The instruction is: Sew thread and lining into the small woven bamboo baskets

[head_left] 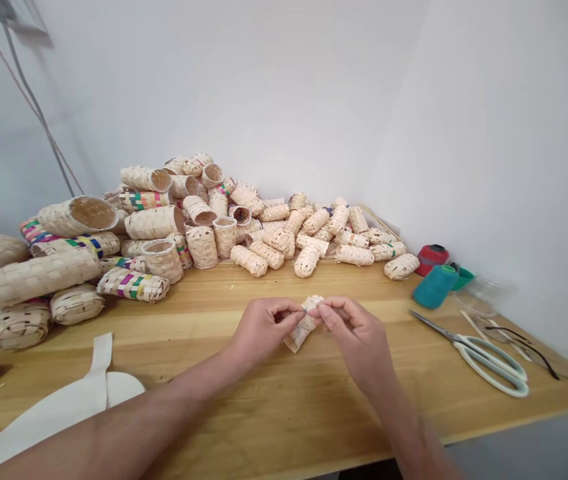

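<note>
The left hand and right hand grip narrowly, fingertips and thumbs closed on the upper end of a small, pale woven-strip tube over the wooden tabletop. It looks light, thin and springy, with fragile loose strip ends, so its woven body seems the safest hold. Farther off, a heap of pale woven cylinders rises against a white wall.

Passing room along the wooden tabletop, heaped woven tubes beyond, scissors seemingly in the way rightward.
</note>
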A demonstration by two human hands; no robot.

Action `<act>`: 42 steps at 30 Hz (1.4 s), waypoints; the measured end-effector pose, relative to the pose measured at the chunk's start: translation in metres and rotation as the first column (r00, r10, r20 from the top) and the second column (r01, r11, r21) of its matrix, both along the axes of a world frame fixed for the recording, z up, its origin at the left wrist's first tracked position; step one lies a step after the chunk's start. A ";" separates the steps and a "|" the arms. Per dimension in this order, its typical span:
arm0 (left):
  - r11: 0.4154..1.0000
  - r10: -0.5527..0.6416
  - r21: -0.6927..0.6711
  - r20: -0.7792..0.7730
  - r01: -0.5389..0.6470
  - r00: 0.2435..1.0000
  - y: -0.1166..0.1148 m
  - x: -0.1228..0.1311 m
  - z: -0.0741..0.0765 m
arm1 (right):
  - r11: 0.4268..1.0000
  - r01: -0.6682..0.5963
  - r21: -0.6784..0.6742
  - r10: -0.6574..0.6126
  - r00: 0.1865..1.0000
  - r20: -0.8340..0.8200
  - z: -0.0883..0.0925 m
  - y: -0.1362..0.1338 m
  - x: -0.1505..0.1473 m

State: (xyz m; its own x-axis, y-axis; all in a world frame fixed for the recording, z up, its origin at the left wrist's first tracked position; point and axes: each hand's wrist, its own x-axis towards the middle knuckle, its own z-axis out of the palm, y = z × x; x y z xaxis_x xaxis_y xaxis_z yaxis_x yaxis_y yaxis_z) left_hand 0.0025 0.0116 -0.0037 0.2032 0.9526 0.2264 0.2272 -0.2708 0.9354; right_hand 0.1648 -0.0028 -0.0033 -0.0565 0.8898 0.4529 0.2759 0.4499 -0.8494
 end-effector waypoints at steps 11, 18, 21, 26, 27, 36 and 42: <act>0.989 0.064 0.144 -0.121 -0.046 0.991 -0.002 0.001 0.001 | 0.968 -0.005 0.250 -0.049 0.977 0.210 -0.021 0.004 0.005; 0.990 0.097 0.107 -0.075 -0.088 0.992 0.000 0.000 0.000 | 0.953 0.047 0.299 -0.115 0.970 0.214 -0.021 0.001 0.008; 0.987 0.110 0.125 -0.085 -0.099 0.990 0.000 0.000 0.000 | 0.949 0.010 0.314 -0.084 0.971 0.223 -0.020 0.000 0.007; 0.983 0.110 0.158 -0.073 -0.097 0.991 -0.001 0.001 0.001 | 0.952 -0.007 0.307 -0.068 0.970 0.233 -0.021 0.001 0.006; 0.983 0.108 0.159 -0.074 -0.096 0.991 -0.001 0.001 0.001 | 0.952 -0.007 0.306 -0.068 0.970 0.234 -0.021 0.001 0.006; 0.991 0.091 0.101 -0.031 -0.087 0.995 -0.001 0.002 0.002 | 0.953 -0.003 0.301 -0.075 0.966 0.248 -0.021 0.001 0.006; 0.997 0.040 0.067 0.022 -0.041 0.999 -0.002 0.002 0.003 | 0.955 0.006 0.297 -0.085 0.963 0.255 -0.022 0.002 0.005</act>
